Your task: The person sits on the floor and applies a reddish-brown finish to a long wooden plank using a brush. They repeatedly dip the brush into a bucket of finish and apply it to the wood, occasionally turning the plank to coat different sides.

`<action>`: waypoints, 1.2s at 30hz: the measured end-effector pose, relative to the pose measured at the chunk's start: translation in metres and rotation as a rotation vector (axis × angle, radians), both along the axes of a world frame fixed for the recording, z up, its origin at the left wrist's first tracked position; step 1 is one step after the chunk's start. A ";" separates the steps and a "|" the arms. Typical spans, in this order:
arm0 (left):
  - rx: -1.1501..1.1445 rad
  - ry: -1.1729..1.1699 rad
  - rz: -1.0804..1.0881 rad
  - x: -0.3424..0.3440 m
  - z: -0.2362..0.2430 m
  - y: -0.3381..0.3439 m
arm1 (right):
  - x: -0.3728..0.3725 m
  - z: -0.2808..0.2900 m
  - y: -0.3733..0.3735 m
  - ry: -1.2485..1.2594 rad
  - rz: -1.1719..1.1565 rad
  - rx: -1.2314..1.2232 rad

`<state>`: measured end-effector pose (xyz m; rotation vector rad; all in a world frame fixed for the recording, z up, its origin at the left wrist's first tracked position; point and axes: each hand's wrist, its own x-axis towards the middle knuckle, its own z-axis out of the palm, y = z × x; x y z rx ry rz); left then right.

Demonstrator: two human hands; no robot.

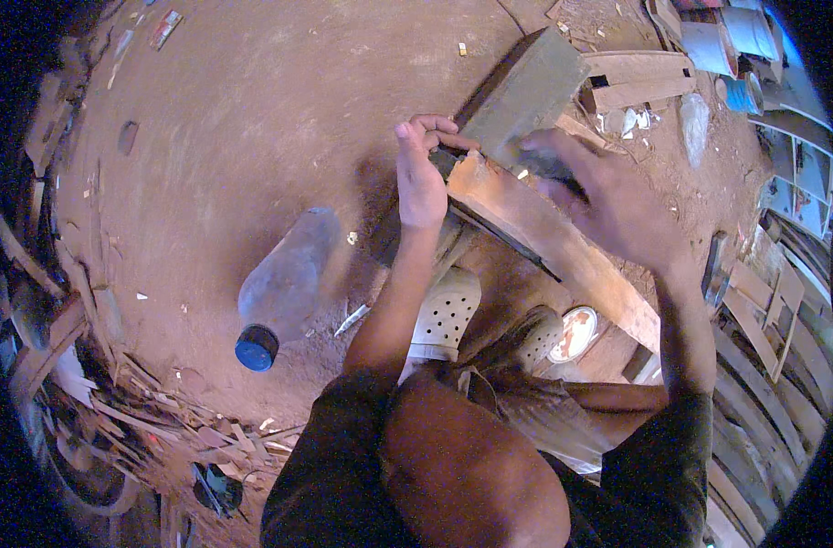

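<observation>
A light-brown wooden board [563,228] runs slantwise from the middle of the view down to the right, and a thin dark strip [512,242] lies along its lower edge. My left hand [423,178] grips the board's upper left end, thumb raised and fingers curled behind it. Over the board's far side is my right hand [608,196], blurred and bent around a small dark grey object [553,167] whose kind I cannot make out. Beyond the board's end, a large grey rectangular block [526,87] rests on the ground.
A clear plastic bottle [289,265] with a blue cap lies on the dirt to the left. A small white dish [574,334] sits near my perforated shoe [446,315]. Wood scraps [206,429] pile up at lower left; long planks [754,384] and buckets [709,46] stand right.
</observation>
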<state>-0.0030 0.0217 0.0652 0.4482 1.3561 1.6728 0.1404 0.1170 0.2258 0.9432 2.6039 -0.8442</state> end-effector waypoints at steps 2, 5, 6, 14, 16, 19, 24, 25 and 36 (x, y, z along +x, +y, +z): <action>0.007 -0.038 -0.023 0.001 0.003 0.001 | -0.002 -0.002 -0.011 -0.046 -0.011 0.032; -0.029 -0.057 -0.010 0.001 0.003 0.000 | -0.016 0.002 -0.022 -0.066 -0.046 -0.033; -0.046 -0.061 -0.001 0.003 0.003 0.000 | -0.017 0.001 -0.024 -0.070 -0.027 -0.001; -0.058 -0.098 -0.035 0.000 0.003 0.000 | -0.015 0.007 -0.040 -0.355 -0.012 0.099; -0.046 -0.096 -0.031 0.002 0.003 0.001 | -0.005 0.003 -0.037 -0.388 0.075 0.125; -0.003 -0.060 -0.026 -0.001 0.002 -0.001 | 0.017 0.009 -0.024 -0.360 0.138 0.137; 0.025 -0.005 -0.035 -0.002 -0.004 -0.002 | 0.020 0.002 -0.004 0.069 -0.119 -0.067; 0.023 -0.029 -0.037 0.000 -0.003 0.000 | 0.025 -0.009 0.002 0.095 -0.093 -0.044; 0.032 -0.076 -0.035 0.001 -0.002 -0.003 | 0.015 -0.062 0.028 0.036 -0.175 -0.154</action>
